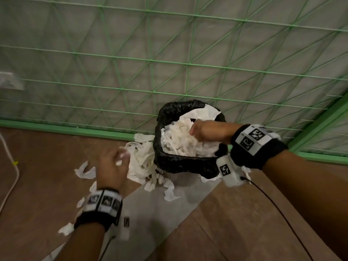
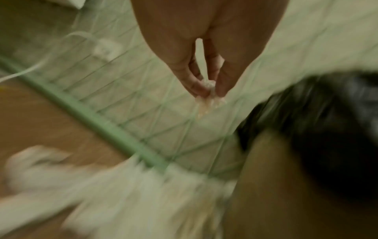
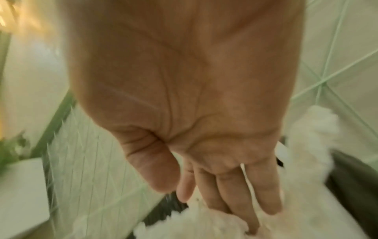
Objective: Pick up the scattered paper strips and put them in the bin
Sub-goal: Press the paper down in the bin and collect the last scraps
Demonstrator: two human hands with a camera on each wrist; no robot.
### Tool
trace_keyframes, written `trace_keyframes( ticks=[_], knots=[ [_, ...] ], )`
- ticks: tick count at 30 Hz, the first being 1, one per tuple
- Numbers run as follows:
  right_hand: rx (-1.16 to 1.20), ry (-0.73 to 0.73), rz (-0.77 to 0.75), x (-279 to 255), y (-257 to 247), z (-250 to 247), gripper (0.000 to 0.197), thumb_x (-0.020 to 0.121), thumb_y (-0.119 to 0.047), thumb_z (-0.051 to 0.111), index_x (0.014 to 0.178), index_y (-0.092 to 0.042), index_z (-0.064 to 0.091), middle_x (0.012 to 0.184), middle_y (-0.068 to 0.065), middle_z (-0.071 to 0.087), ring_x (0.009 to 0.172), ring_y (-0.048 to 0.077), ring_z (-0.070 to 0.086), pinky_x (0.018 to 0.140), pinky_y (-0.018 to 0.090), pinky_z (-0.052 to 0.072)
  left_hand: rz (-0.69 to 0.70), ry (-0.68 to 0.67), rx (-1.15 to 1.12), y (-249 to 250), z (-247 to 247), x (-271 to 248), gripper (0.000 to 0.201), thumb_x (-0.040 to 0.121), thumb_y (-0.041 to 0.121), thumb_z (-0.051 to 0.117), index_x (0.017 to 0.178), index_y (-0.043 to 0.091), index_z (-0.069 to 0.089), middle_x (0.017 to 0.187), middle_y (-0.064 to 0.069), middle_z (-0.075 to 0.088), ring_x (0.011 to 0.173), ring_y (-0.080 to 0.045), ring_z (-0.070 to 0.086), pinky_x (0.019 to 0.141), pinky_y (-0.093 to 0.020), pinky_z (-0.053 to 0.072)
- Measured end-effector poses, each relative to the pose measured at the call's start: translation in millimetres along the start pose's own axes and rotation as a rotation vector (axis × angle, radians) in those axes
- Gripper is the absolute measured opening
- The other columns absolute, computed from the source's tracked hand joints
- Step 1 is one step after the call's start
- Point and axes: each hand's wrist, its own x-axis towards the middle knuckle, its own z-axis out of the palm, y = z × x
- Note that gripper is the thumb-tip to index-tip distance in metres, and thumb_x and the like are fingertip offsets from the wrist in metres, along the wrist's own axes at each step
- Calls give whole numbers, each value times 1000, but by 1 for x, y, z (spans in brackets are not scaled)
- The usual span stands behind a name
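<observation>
The bin (image 1: 188, 162), lined with a black bag, stands on the floor close to the green mesh fence (image 1: 169, 63), and it is filled almost to the rim with white paper strips (image 1: 180, 138). The right hand (image 1: 202, 131) is over the bin opening, and in the right wrist view its fingers (image 3: 263, 186) are straight and pushed down into the paper there, so this hand is open and presses the strips that are already inside. More strips lie in a loose heap on the floor (image 1: 142, 162), touching the left side of the bin, and some single pieces are spread further to the left and toward the person. The left hand (image 1: 113, 166) is just beside this heap, to the left of the bin. In the left wrist view its fingertips (image 2: 196, 88) are drawn together and pinch a small piece of white paper (image 2: 206, 100) that hangs below them; this view is much blurred. A white cable (image 1: 11, 176) runs along the floor at the far left, well apart from both hands.
</observation>
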Motion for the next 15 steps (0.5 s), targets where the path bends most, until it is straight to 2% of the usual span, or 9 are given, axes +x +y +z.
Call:
trace_keyframes(
  ticks=[2,3,5,7,9,10,12,14,15],
  knots=[
    [92,140,-39,-13,6,-18,23,88,4,43,103,14,58,74,4,48,62,13,41,47,6,30,133,13,-137,55,-10,27,12,83,23,71,91,15,69,108,-6,51,80,-12,62,81,-26,55],
    [154,241,-32,-21,11,-28,18,87,2,45,93,3,62,74,2,53,64,13,49,50,7,37,200,-34,-185,86,-11,34,11,81,21,73,90,16,70,107,-3,47,80,-6,61,81,-18,54],
    [363,458,-25,-32,27,-48,24,82,5,47,75,-14,61,87,7,69,79,19,67,64,24,49,321,-229,-227,137,-3,39,8,80,17,75,87,17,72,101,0,44,80,-3,60,78,-11,53],
    [655,631,-35,-39,49,-61,32,77,12,39,65,-15,52,84,13,71,70,22,70,58,27,44,482,-414,-133,169,16,34,6,80,15,73,85,17,72,98,1,46,78,-9,61,77,-20,57],
    [835,739,72,-39,83,-60,33,78,12,33,63,-16,45,75,15,66,57,21,65,55,25,40,659,-538,64,185,37,24,6,81,15,69,85,20,71,99,2,48,79,-13,61,78,-32,56],
    [846,743,172,-31,106,-52,31,80,9,34,64,-15,45,74,15,64,59,23,62,56,26,41,722,-591,176,187,48,20,8,81,14,67,85,20,70,100,2,49,82,-15,60,78,-35,55],
    [660,545,386,-8,162,-10,21,86,-3,42,70,-14,48,83,15,58,73,24,56,65,32,47,779,-664,375,185,67,18,13,80,8,63,86,18,69,101,1,51,88,-22,60,77,-34,50],
    [369,299,570,15,219,45,17,82,-27,55,74,-13,51,100,13,54,90,23,51,83,36,48,716,-708,557,180,78,23,16,80,3,60,89,11,70,104,-5,58,95,-28,61,78,-32,47],
    [348,258,602,26,244,79,29,77,-38,61,87,-11,58,112,11,55,100,25,53,94,39,46,661,-729,633,177,81,27,17,81,1,58,90,8,70,104,-10,61,97,-31,62,80,-34,48]
  ],
)
